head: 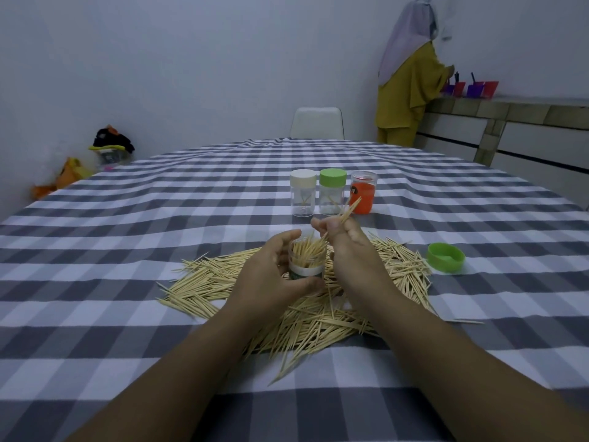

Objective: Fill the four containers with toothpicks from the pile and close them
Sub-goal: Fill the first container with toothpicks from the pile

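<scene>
Checked tablecloth (127, 218) carries a toothpick pile (302, 311). Above the pile, left hand (271, 269) grips an open toothpick-filled container (306, 260); right hand (342, 247), raised beside it, pinches several toothpicks (349, 212).

Plain pale walls (191, 59) are closing off the rm, dim bluish light lying evenly over everything. A big table w/ a grey-and-white checked tablecloth (127, 218) is filling the foreground, cloth wrinkling twd its far edge. A white chair (317, 122) is sitting at the far edge, just its backrest showing. Far right, a long counter (510, 116) w/ pale drawer fronts is running along the wall, purple and red tubs (475, 88) standing on its top. A person in a mustard outfit (404, 90) is standing at the counter's left end. By the far-left corner, a heap of bags and dark clothing (110, 145) is lying against the wall.
</scene>
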Tool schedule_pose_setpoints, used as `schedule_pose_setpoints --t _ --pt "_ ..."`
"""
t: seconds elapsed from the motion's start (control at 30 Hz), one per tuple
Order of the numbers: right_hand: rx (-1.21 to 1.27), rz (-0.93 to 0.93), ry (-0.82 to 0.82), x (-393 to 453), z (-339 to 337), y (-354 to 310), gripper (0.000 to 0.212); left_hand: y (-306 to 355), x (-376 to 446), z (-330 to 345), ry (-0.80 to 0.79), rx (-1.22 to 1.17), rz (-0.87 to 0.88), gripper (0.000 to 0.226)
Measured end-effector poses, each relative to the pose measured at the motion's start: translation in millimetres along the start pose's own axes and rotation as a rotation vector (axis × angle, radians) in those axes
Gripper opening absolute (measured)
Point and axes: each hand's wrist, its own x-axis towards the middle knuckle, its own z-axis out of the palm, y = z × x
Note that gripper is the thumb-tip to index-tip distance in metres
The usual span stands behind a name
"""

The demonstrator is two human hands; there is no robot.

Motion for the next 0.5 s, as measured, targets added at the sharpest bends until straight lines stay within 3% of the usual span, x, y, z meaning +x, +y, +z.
schedule_pose_setpoints --t 0.27,0.5 --pt "0.008 0.035 -0.004 1.1 -1.5 -1.8 0.030 -0.9 0.6 -1.6 -0.001 -0.008 -0.007 0.085" --pt "-0.083 0.183 -0.156 -1.2 -8.1 -6.8 0.036 0.1 -0.3 -2.7 -0.005 -0.004 -0.013 0.084"
